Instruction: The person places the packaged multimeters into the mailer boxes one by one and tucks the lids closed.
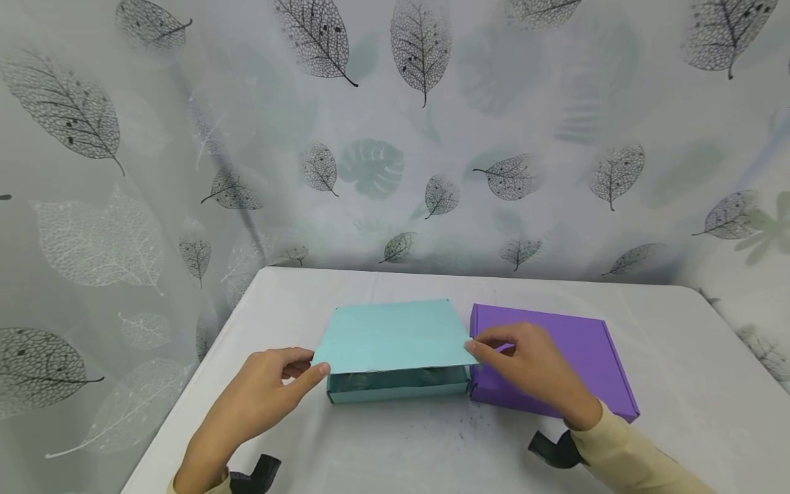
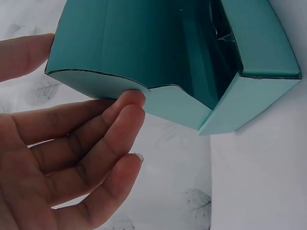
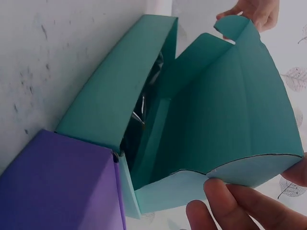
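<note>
A teal cardboard box stands on the table with its lid partly raised, leaving a gap along the front. My left hand holds the lid's front left corner, thumb at the edge and fingertips against the side flap. At the opposite front corner, my right hand pinches the lid between thumb and fingers, by the other side flap. Inside the box, something dark and shiny like plastic film shows through the gap; most of it is hidden by the front wall and lid.
A closed purple box lies right beside the teal one, partly under my right forearm. Both are on a white-covered table. Behind it hangs a leaf-patterned curtain. Small dark marks show on the cloth in front of the boxes.
</note>
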`<state>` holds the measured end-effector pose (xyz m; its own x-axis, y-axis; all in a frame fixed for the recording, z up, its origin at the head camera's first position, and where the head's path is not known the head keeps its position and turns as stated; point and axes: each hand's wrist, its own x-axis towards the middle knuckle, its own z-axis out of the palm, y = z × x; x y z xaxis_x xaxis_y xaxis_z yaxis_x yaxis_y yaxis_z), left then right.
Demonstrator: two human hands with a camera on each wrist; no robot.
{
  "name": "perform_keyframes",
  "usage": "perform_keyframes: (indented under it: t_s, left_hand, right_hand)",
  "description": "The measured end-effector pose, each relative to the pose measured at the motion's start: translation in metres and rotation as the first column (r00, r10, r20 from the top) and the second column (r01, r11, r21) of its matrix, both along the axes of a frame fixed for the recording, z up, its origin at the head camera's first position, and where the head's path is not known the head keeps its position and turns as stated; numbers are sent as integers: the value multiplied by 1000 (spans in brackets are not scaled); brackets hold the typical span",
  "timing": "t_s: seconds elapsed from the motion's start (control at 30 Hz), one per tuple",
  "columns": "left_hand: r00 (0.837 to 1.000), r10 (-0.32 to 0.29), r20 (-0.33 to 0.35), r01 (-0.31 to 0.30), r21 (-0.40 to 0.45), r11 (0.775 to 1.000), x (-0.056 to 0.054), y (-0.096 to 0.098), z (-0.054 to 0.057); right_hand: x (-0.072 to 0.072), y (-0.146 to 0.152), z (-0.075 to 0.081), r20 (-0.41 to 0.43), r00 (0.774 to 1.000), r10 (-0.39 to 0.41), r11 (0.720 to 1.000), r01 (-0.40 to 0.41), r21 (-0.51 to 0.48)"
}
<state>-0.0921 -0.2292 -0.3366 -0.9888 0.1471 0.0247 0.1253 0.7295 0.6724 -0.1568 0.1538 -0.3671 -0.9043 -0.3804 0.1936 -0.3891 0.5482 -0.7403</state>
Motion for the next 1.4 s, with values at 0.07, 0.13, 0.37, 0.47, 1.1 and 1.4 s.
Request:
perform_keyframes:
  t_s: [0.07,0.13,0.37,0.47,1.1,1.4]
  left_hand:
    - [1000,-1,4,1,4,1000,1,0,0]
    - [1000,0,8,0,8,1000,2,-1,-1]
    - [1000,5,29,-5,13,1000,6,-5,-4]
    - [999,2,41,-3,14,1000,7,-6,-6]
    - [998,-44,54,43,15,999,11,-8,-25]
    - [995,-61,76,61,5,998,8,-7,-29]
  right_hand:
    - [2,-1,-1,5,1000,5,1000,-5,-11]
    - [3,-1,-1,7,1000,14,1000,-14,-21]
    - [10,-2,-1,13,999,47,999,-46,-21]
    - [13,-2,-4,18,999,42,999,-42,-5]
    - [21,-1,-21,50,996,81,997,-80,-13]
    - [22,0,-26,61,993,105,994,-105,-9]
